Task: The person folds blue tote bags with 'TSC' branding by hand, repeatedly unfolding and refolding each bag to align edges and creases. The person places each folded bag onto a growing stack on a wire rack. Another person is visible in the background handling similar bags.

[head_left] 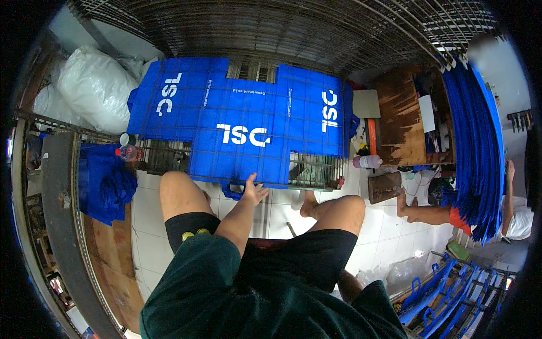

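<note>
Several blue fabric bags with white lettering lie flat on a wire rack in front of me. The middle blue bag (237, 164) reaches nearest, and its handle (232, 191) hangs over the front edge. My left hand (256, 191) is at that edge just right of the handle, thumb and fingers apart, with nothing visible in it. One blue bag (186, 121) lies to the left and another blue bag (310, 135) to the right, both turned sideways. My right arm hangs down beside my body, and its hand is out of sight.
Stacked wire racks (271, 34) hang above the bags. A pink bottle (368, 162) stands right, before a worn wooden board (401, 124). Hanging blue fabric (474, 147) partly hides another person (432, 214). Left are a blue pile (107, 181) and a plastic sack (96, 87).
</note>
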Available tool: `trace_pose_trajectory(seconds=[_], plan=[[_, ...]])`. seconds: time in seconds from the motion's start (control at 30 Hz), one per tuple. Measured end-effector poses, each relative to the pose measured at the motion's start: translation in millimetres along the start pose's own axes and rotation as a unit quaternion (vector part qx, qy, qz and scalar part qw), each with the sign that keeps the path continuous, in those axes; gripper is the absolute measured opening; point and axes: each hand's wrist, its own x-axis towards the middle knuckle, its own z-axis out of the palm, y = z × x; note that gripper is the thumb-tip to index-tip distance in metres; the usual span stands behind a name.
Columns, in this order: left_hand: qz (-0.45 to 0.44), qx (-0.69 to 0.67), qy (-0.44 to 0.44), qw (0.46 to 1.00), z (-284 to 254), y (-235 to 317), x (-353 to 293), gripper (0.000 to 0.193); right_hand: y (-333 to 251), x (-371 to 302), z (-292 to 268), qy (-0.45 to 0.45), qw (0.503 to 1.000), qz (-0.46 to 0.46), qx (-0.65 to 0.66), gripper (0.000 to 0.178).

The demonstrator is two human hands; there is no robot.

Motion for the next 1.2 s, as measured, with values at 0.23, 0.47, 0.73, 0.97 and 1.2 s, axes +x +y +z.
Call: trace_pose_trajectory(seconds=[0.23,0.47,0.73,0.97,1.2], plan=[[0.150,0.823,0.142,0.529,-20.2,16.7,-39.9,0.063,3.8,-5.2,0.2,0.007,0.999,0.008,-0.048,0.039],[0.207,0.884,0.114,0.404,-42.2,-7.4,-84.5,0.054,-12.8,7.0,-21.5,0.040,0.984,0.032,-0.168,0.038],[0.283,0.861,0.034,0.422,-35.8,-9.0,-90.2,0.066,-59.9,-8.2,-257.1,0.417,0.817,-0.372,0.141,0.033],[0.366,0.663,-0.033,0.653,-33.3,23.7,-95.2,0.060,-148.1,-151.5,-457.0,0.560,0.632,-0.429,0.321,0.036],[0.378,0.560,0.017,0.737,-60.4,58.3,-116.3,0.055,-98.7,-165.5,-600.5,0.450,0.435,-0.460,0.630,0.080]])
